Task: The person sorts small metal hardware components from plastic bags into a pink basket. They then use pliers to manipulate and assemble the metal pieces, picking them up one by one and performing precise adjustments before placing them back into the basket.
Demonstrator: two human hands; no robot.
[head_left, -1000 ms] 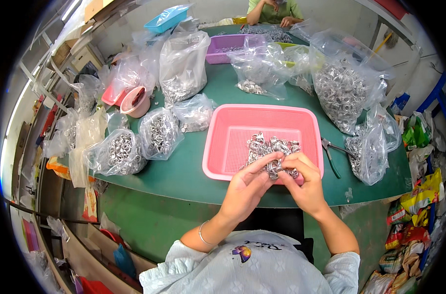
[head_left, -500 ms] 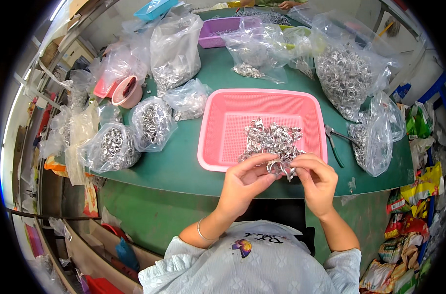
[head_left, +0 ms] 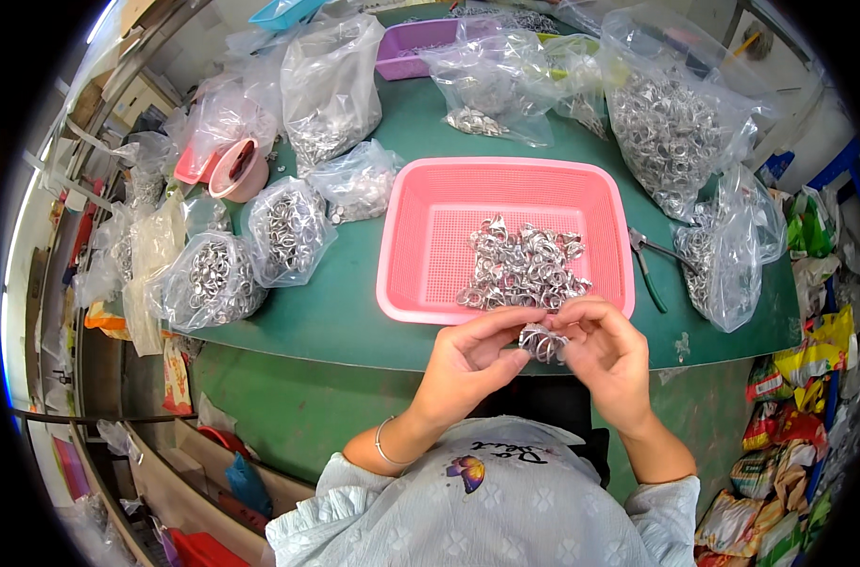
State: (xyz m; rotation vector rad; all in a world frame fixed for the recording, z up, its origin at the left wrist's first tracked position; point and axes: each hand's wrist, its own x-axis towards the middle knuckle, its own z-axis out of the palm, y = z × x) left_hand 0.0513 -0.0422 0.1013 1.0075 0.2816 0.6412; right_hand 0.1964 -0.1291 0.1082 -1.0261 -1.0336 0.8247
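Note:
My left hand and my right hand meet just past the table's near edge. Between their fingertips is a small cluster of shiny silver rings, pinched from both sides; how they are joined is too small to tell. A thin bracelet circles my left wrist. Right beyond my fingers stands a pink perforated plastic basket, its front rim close to my fingertips. Inside it, toward the right and front, lies a heap of similar silver rings.
Pliers with green handles lie right of the basket. Clear bags of metal pieces stand left, far left and right. A pink tub and a purple basket are on the green table.
My hands have drawn the ring cluster slightly nearer to me, away from the basket's rim. The rings now sit more bunched between my fingers. The view has shifted a little.

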